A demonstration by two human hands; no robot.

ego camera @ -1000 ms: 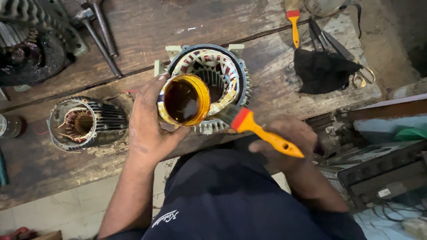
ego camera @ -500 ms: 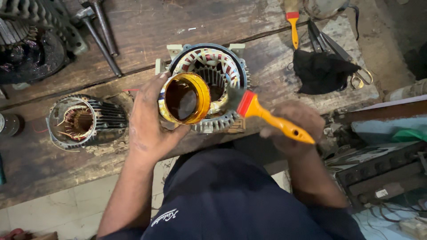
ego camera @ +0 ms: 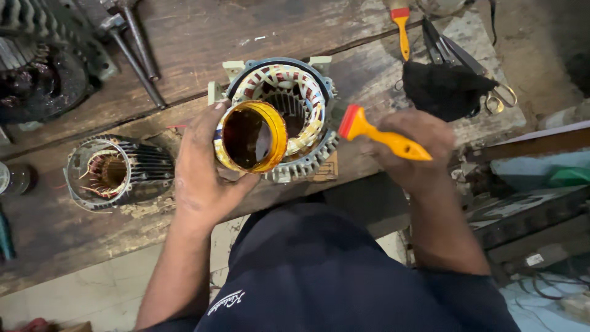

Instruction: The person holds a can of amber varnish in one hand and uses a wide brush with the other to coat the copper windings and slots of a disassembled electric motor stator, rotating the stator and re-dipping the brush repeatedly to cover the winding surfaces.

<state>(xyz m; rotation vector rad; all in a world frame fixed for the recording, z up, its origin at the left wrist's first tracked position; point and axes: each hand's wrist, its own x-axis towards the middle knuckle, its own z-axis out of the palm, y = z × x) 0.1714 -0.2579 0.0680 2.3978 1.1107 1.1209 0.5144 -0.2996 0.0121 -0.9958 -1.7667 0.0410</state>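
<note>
Worn wooden bench (ego camera: 92, 246). Left hand (ego camera: 203, 178) wrapped around yellow-rimmed tin (ego camera: 251, 136), tilted over motor stator (ego camera: 295, 104). Right hand (ego camera: 412, 147) clenched on orange-handled brush (ego camera: 381, 136).

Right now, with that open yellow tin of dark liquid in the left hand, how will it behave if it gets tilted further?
The yellow tin is open and holds dark, glossy liquid, so it would probably spill if tipped more. The left hand wraps its side; a wet rim might be slippery. Being round, it could roll if laid on the wooden bench.
</note>
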